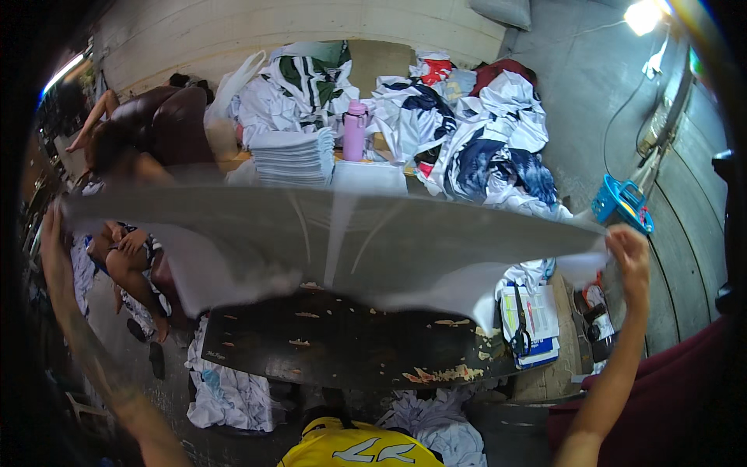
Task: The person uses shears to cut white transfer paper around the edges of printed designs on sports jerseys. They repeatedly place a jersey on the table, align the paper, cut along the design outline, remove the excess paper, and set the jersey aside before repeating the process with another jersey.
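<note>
A wide piece of light grey and white fabric, blurred by motion, hangs stretched in the air between my hands, with pale lines down its middle. My left hand grips its left corner at the far left. My right hand pinches the right corner. Beneath the fabric lies a dark tabletop with chipped, peeling paint. At the table's right end, black scissors rest on papers, near my right forearm. The fabric hides much of the table.
Behind are piles of garments, a white stack, a pink bottle and a blue basket at right. People sit at left. Loose cloth lies below the table; maroon cloth is at lower right.
</note>
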Available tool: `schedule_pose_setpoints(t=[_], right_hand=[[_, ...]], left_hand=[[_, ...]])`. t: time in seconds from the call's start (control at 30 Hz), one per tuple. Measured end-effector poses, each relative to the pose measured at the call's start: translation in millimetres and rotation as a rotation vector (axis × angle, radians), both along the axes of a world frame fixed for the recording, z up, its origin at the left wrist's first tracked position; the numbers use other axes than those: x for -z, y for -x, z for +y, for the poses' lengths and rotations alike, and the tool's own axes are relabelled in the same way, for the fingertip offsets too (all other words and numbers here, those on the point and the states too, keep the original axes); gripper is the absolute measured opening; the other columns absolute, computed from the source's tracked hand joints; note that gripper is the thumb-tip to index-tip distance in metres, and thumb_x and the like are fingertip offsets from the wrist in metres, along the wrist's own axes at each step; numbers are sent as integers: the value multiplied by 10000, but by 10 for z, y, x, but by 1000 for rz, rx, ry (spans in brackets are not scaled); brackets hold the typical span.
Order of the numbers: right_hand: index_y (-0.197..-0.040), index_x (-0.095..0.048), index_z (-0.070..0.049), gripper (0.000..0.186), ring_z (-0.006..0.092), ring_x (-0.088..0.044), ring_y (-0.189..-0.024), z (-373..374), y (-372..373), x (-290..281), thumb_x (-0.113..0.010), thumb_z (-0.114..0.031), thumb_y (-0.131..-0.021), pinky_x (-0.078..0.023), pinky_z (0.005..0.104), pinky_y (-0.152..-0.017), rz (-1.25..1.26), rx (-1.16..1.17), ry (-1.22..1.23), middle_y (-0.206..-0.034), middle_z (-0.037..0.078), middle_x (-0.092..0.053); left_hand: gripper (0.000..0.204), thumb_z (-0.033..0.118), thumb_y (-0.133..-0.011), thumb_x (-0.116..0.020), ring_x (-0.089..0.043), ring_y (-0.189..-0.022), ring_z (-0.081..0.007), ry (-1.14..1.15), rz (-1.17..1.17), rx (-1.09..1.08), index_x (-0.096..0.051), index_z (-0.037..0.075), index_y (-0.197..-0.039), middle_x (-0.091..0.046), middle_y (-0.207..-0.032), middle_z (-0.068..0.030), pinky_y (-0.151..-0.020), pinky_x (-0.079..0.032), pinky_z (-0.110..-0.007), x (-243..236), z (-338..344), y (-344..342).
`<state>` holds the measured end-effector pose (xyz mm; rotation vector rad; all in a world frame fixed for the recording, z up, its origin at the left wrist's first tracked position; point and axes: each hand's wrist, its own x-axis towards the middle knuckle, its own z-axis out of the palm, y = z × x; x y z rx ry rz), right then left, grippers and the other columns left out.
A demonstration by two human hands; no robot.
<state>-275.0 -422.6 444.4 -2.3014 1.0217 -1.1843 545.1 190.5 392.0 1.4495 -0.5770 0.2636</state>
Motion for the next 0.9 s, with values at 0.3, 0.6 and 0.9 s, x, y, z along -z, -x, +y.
schedule_pose_setpoints(t=[0.3,0.6,0.9], right_hand=[[-928,-781,3,82,200,-653,-899,387,83,2357,-819,-45,-874,-506,330,-838,33,57,-319,-961,76,-684],[-945,-778,21,106,249,-621,-775,805,-212,3933,-835,-47,-887,-506,381,-728,320,330,-306,-891,114,-612],[-991,-774,-15,149,325,-651,-845,1667,43,3903,-791,-138,-907,-521,446,-756,649,438,-470,-948,137,-612]], left_hand=[[289,292,-1074,-658,-560,-802,-80,-258,387,-60,-713,19,-1152,-644,-913,21,-699,-446,-261,2797,85,1709],[274,273,-1098,-607,-760,-794,-196,-347,737,-78,-695,19,-1149,-718,-1011,-72,-601,-637,-324,4342,-493,1656],[265,259,-953,-791,-540,-585,-105,-1118,306,-49,-740,-1,-933,-567,-676,-31,-515,-499,-349,3744,65,1995]])
